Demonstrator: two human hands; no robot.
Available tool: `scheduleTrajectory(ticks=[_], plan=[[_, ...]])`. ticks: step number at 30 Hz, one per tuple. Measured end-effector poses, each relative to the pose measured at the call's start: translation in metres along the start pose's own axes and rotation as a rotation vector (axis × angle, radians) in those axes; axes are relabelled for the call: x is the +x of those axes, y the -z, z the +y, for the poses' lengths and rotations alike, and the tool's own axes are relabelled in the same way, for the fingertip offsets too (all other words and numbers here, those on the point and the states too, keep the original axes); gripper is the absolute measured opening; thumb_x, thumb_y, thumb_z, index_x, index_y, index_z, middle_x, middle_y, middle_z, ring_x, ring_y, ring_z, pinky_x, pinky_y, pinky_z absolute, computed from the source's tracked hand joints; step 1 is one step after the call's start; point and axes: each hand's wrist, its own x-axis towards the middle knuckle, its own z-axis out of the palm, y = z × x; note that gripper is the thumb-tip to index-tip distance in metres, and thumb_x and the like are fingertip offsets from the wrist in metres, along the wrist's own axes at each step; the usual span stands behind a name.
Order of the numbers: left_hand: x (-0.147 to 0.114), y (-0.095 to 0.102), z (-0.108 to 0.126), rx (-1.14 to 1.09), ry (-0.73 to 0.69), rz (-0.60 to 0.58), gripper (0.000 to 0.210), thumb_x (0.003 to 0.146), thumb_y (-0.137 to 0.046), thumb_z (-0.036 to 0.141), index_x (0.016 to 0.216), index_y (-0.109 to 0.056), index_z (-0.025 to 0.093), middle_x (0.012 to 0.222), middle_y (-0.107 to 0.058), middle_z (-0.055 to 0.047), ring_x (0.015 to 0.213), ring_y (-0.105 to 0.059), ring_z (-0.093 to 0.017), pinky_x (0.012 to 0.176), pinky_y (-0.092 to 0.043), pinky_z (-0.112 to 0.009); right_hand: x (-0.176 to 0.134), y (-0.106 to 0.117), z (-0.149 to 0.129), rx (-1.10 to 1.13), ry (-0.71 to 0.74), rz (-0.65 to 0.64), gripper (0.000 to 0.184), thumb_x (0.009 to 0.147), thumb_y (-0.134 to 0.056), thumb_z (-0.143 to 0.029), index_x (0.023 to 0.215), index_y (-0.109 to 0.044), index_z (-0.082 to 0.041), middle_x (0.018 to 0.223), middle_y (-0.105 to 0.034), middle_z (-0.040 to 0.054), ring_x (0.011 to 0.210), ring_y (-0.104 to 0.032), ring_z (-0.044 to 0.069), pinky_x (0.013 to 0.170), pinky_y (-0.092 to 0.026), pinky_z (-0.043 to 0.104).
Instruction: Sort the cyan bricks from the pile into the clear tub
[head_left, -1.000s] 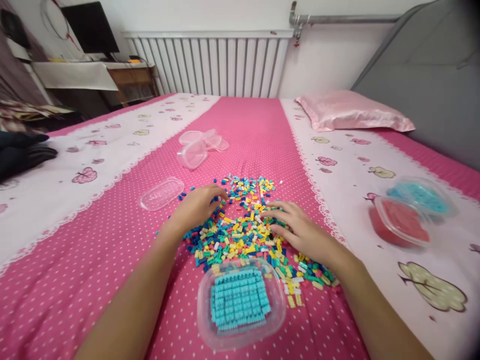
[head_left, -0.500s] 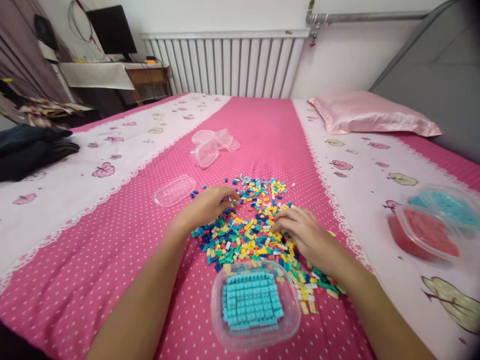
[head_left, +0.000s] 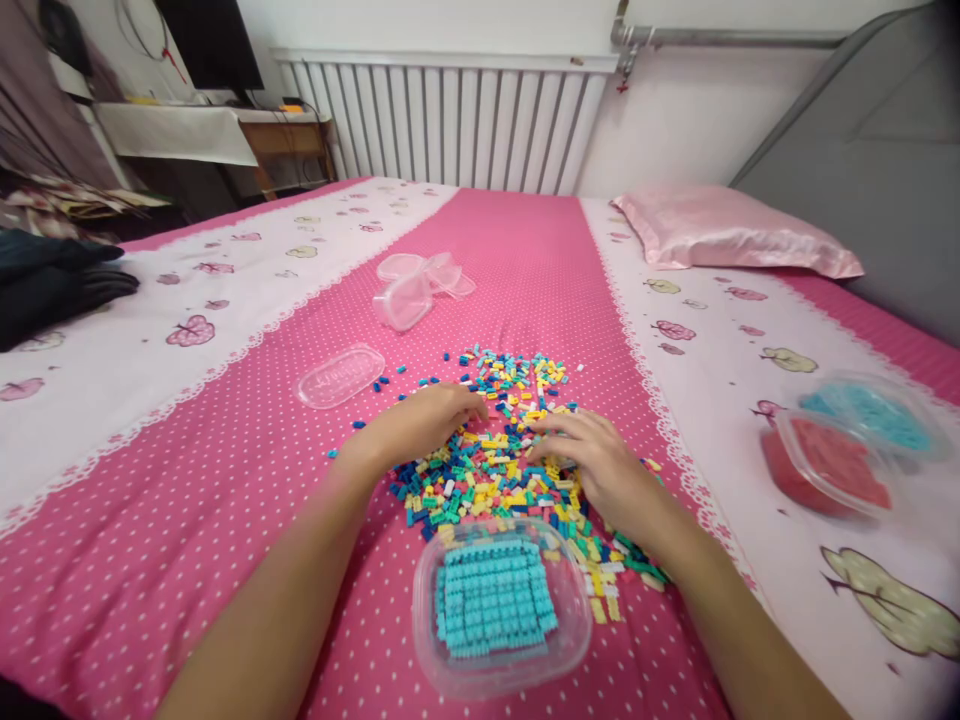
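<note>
A loose heap of small building bricks (head_left: 487,475) in yellow, green, blue, red, white and turquoise lies on the pink bedspread. My left hand (head_left: 435,418) rests at the heap's left side, fingers loosely bent over the bricks. Across from it, my right hand (head_left: 596,460) reaches in from the right with its fingers apart, their tips among the bricks. No brick shows clearly held in either hand. Nearest to me stands a clear plastic container (head_left: 574,640), holding a block of turquoise bricks (head_left: 495,600) joined in rows.
A clear lid (head_left: 341,376) lies left of the heap, and several clear containers or lids (head_left: 409,298) sit farther back. At right are a tub with red contents (head_left: 832,465) and one with turquoise contents (head_left: 874,415). A pink pillow (head_left: 731,230) lies behind them.
My left hand has shifted right, toward the heap's middle, and more blue bricks show left of it. My right hand has moved slightly left. The view has turned a little.
</note>
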Motion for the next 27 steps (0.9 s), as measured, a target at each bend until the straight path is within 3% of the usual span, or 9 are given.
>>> scheduleTrajectory(ticks=[3, 6, 9, 15, 17, 19, 22, 25, 27], plan=[[0.000, 0.000, 0.000, -0.003, 0.007, 0.005, 0.032, 0.094, -0.043, 0.007, 0.106, -0.070, 0.020, 0.109, -0.074, -0.004, 0.099, -0.067, -0.016, 0.087, -0.049, -0.027, 0.001, -0.002, -0.007, 0.021, 0.023, -0.010, 0.063, 0.085, -0.034, 0.006, 0.128, -0.069, -0.026, 0.142, -0.063, 0.0061, 0.131, -0.054, 0.022, 0.111, -0.041, 0.050], [-0.001, 0.000, -0.001, -0.006, 0.034, 0.022, 0.038, 0.087, -0.043, 0.000, 0.106, -0.070, 0.019, 0.108, -0.075, -0.004, 0.095, -0.067, -0.015, 0.084, -0.049, -0.025, 0.002, -0.010, -0.018, 0.034, 0.085, -0.068, 0.070, 0.089, -0.035, 0.004, 0.137, -0.062, -0.039, 0.153, -0.055, -0.0043, 0.142, -0.045, 0.021, 0.116, -0.037, 0.050], [-0.003, 0.002, -0.008, -0.007, 0.078, 0.054, 0.046, 0.082, -0.041, -0.002, 0.108, -0.071, 0.020, 0.105, -0.076, -0.003, 0.088, -0.068, -0.014, 0.077, -0.049, -0.023, 0.001, -0.012, -0.020, 0.026, 0.100, -0.091, 0.064, 0.090, -0.040, 0.003, 0.124, -0.070, -0.042, 0.148, -0.059, -0.0077, 0.141, -0.046, 0.023, 0.117, -0.033, 0.056], [-0.011, 0.014, -0.026, 0.044, 0.222, 0.200, 0.039, 0.088, -0.041, 0.008, 0.110, -0.071, 0.020, 0.112, -0.075, -0.007, 0.104, -0.069, -0.022, 0.090, -0.051, -0.033, 0.001, 0.001, -0.006, 0.005, 0.003, -0.001, 0.048, 0.087, -0.037, 0.004, 0.091, -0.075, -0.026, 0.118, -0.072, 0.0049, 0.114, -0.060, 0.024, 0.103, -0.044, 0.051], [-0.012, 0.015, -0.030, 0.057, 0.256, 0.244, 0.036, 0.090, -0.041, 0.012, 0.109, -0.071, 0.020, 0.110, -0.075, -0.007, 0.103, -0.069, -0.024, 0.090, -0.051, -0.035, 0.001, 0.001, -0.007, 0.013, -0.006, 0.012, 0.045, 0.094, -0.037, -0.002, 0.097, -0.074, -0.026, 0.124, -0.069, 0.0063, 0.117, -0.060, 0.024, 0.102, -0.045, 0.049], [-0.010, 0.014, -0.033, 0.069, 0.285, 0.286, 0.035, 0.091, -0.041, 0.014, 0.107, -0.071, 0.019, 0.110, -0.075, -0.008, 0.103, -0.068, -0.025, 0.090, -0.051, -0.036, 0.001, -0.001, -0.013, 0.022, 0.001, 0.014, 0.036, 0.102, -0.040, -0.016, 0.116, -0.071, -0.027, 0.139, -0.063, 0.0082, 0.129, -0.055, 0.026, 0.107, -0.043, 0.051], [-0.003, 0.005, -0.038, 0.079, 0.331, 0.354, 0.034, 0.093, -0.039, 0.015, 0.110, -0.069, 0.016, 0.114, -0.074, -0.011, 0.107, -0.068, -0.026, 0.093, -0.051, -0.038, 0.001, -0.006, -0.023, 0.041, 0.031, -0.054, 0.035, 0.103, -0.049, -0.039, 0.135, -0.062, -0.034, 0.156, -0.051, 0.0034, 0.146, -0.040, 0.029, 0.119, -0.028, 0.061], [0.007, -0.008, -0.041, 0.084, 0.337, 0.391, 0.032, 0.095, -0.041, 0.018, 0.114, -0.067, 0.015, 0.117, -0.073, -0.012, 0.109, -0.067, -0.026, 0.095, -0.050, -0.038, 0.003, -0.008, -0.026, 0.057, 0.005, -0.113, 0.032, 0.102, -0.051, -0.046, 0.130, -0.064, -0.036, 0.149, -0.059, 0.0005, 0.144, -0.043, 0.030, 0.120, -0.016, 0.068], [0.015, -0.014, -0.040, 0.095, 0.301, 0.395, 0.030, 0.096, -0.044, 0.021, 0.115, -0.067, 0.017, 0.117, -0.072, -0.011, 0.110, -0.066, -0.024, 0.097, -0.050, -0.036, 0.004, -0.007, -0.025, 0.067, -0.025, -0.098, 0.028, 0.103, -0.049, -0.044, 0.117, -0.068, -0.030, 0.134, -0.069, 0.0031, 0.131, -0.054, 0.027, 0.116, -0.026, 0.063]])
